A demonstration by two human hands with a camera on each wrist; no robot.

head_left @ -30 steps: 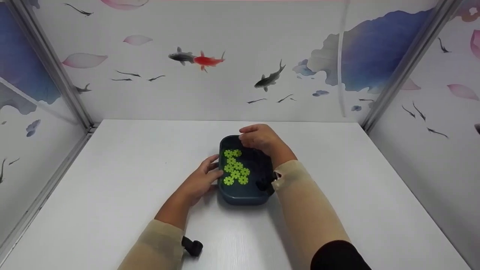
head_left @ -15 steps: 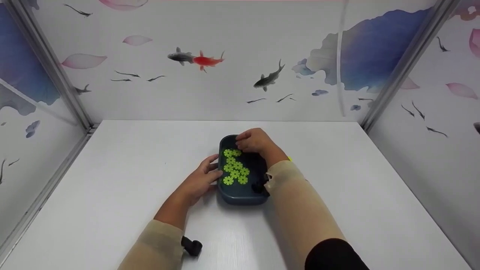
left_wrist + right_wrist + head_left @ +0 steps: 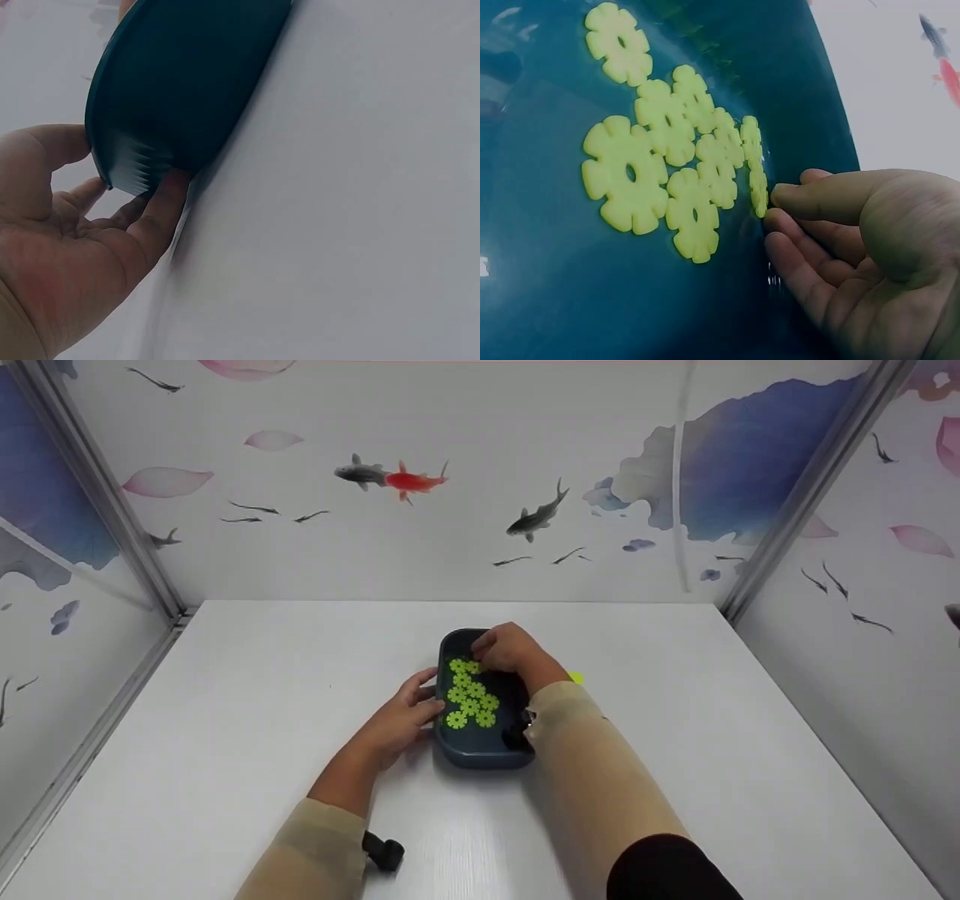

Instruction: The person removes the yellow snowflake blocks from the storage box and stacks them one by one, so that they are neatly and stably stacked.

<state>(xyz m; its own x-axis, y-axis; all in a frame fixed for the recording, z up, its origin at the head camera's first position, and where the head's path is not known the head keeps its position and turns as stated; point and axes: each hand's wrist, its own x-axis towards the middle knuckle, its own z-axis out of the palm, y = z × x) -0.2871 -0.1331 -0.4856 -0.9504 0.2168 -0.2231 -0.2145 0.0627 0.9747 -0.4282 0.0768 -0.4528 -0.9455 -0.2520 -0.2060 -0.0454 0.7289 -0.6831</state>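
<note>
A dark blue-green plastic box [image 3: 484, 756] stands on the white table, with several yellow-green flower-shaped discs [image 3: 469, 706] lying flat on its floor. My left hand [image 3: 399, 726] holds its left side, thumb at the rim and fingers low on the ribbed outer wall [image 3: 133, 161]. Inside the far end, my right hand [image 3: 510, 649] reaches down with bent, bunched fingers. In the right wrist view its thumb tip and fingertips [image 3: 774, 219] come right at the edge of the farthest disc [image 3: 758, 191]. I cannot tell whether they pinch it.
Something bright yellow-green [image 3: 576, 677] shows on the table just past my right wrist, mostly hidden by it. A white back wall [image 3: 450, 555] printed with fish and side walls with metal corner posts [image 3: 806, 502] enclose the table.
My right hand has moved down and slightly left, from above the box's far right rim to the discs at the far end. The yellow-green thing past that wrist has come into view. My left hand stays put.
</note>
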